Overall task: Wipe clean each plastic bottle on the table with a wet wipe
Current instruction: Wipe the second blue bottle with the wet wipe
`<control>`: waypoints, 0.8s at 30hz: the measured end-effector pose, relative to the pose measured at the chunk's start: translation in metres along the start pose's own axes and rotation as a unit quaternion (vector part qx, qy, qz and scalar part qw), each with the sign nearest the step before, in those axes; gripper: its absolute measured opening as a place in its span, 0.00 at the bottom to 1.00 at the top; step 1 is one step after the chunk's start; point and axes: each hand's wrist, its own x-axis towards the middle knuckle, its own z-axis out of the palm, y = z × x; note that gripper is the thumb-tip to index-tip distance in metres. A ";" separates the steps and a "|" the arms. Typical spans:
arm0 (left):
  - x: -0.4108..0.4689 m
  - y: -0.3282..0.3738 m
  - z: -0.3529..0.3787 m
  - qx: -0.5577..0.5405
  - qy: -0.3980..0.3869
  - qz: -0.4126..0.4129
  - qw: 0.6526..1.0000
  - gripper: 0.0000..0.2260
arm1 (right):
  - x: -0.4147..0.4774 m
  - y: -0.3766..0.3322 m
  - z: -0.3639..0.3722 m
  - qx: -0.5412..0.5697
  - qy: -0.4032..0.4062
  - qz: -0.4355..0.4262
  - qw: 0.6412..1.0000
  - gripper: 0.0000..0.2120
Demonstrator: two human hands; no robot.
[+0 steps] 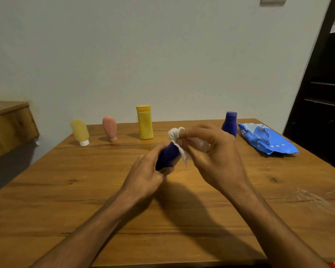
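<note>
The left hand (147, 171) gripped a blue bottle (167, 154), the right hand (211, 151) pinched a wet wipe (175, 133) round its top; four bottles (145, 124) beyond them likely awaited wiping.

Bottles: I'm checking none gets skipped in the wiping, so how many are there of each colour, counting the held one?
Yellow bottles: 2
Pink bottle: 1
Blue bottles: 2, one held
Total: 5

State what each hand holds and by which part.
The left hand grips the dark blue bottle around its lower end. The right hand pinches the white wet wipe, bunched over the bottle's upper end.
</note>
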 end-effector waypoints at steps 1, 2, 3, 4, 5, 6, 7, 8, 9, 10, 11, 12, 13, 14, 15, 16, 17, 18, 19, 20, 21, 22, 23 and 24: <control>0.000 0.000 0.000 0.003 0.000 0.002 1.000 0.27 | 0.001 0.002 0.000 0.005 0.006 0.012 1.000 0.10; 0.000 0.000 -0.001 0.003 0.001 0.003 1.000 0.27 | 0.001 0.005 -0.001 0.011 0.017 0.024 1.000 0.10; -0.001 0.000 -0.001 0.001 0.004 0.004 1.000 0.26 | 0.002 0.007 -0.001 0.014 0.028 0.030 0.999 0.09; -0.001 0.000 -0.001 -0.003 0.007 0.005 1.000 0.26 | 0.002 0.008 -0.001 0.011 0.038 0.031 0.999 0.09; -0.001 0.000 -0.001 -0.006 0.009 0.004 1.000 0.26 | 0.002 0.007 -0.001 0.006 0.042 0.026 0.999 0.09; -0.001 0.000 -0.001 -0.009 0.008 0.001 1.000 0.27 | 0.002 0.006 -0.001 0.000 0.040 0.019 0.999 0.10; -0.001 0.000 0.000 -0.011 0.005 -0.002 1.000 0.27 | 0.001 0.005 0.000 -0.006 0.032 0.009 0.999 0.10; 0.000 -0.001 0.001 -0.012 0.003 -0.003 1.000 0.27 | 0.000 0.003 0.001 -0.010 0.021 0.000 1.000 0.10; 0.000 -0.002 0.001 -0.013 0.003 -0.001 1.000 0.27 | -0.001 0.002 0.001 -0.011 0.013 -0.005 1.000 0.10; 0.000 -0.002 0.002 -0.012 0.004 0.001 1.000 0.27 | 0.000 0.002 0.002 -0.011 0.009 0.000 1.000 0.10; -0.001 -0.002 0.001 -0.010 0.005 0.002 1.000 0.27 | 0.001 0.003 0.002 -0.013 0.010 0.012 1.000 0.09; -0.001 -0.002 0.001 -0.004 0.004 0.003 1.000 0.27 | 0.002 0.004 0.002 -0.017 0.014 0.027 0.999 0.10; -0.002 -0.002 0.001 -0.001 0.003 0.006 1.000 0.28 | 0.002 0.006 0.001 -0.020 0.020 0.038 0.999 0.10; -0.002 -0.003 0.001 0.003 0.000 0.007 1.000 0.28 | 0.002 0.006 0.001 -0.021 0.024 0.043 0.999 0.10; -0.002 -0.003 0.001 0.004 0.000 0.008 1.000 0.28 | 0.002 0.006 0.001 -0.022 0.025 0.039 0.999 0.10; -0.001 -0.003 0.001 0.003 0.000 0.008 1.000 0.28 | 0.002 0.006 0.001 -0.022 0.021 0.029 0.999 0.10; 0.000 -0.004 0.001 0.002 0.004 0.010 1.000 0.28 | 0.001 0.005 0.001 -0.020 0.015 0.018 1.000 0.09; 0.000 -0.005 0.002 -0.001 0.007 0.010 1.000 0.27 | 0.001 0.004 0.002 -0.017 0.009 0.011 1.000 0.09; 0.000 -0.005 0.002 -0.007 0.008 0.011 1.000 0.27 | 0.001 0.005 0.002 -0.017 0.007 0.011 1.000 0.09; 0.000 -0.005 0.002 -0.010 0.008 0.013 1.000 0.27 | 0.002 0.006 0.002 -0.021 0.012 0.015 1.000 0.09; -0.001 -0.005 0.002 -0.010 0.007 0.020 1.000 0.27 | 0.003 0.008 0.001 -0.027 0.022 0.020 0.999 0.09; -0.001 -0.005 0.001 -0.013 0.007 0.029 0.999 0.26 | 0.003 0.011 0.000 -0.030 0.035 0.027 0.999 0.09; -0.002 -0.004 0.000 -0.024 0.010 0.037 0.999 0.26 | 0.004 0.015 -0.003 -0.030 0.044 0.035 0.998 0.09; 0.000 -0.004 -0.002 -0.039 0.014 0.043 0.998 0.25 | 0.005 0.019 -0.005 -0.026 0.048 0.047 0.997 0.09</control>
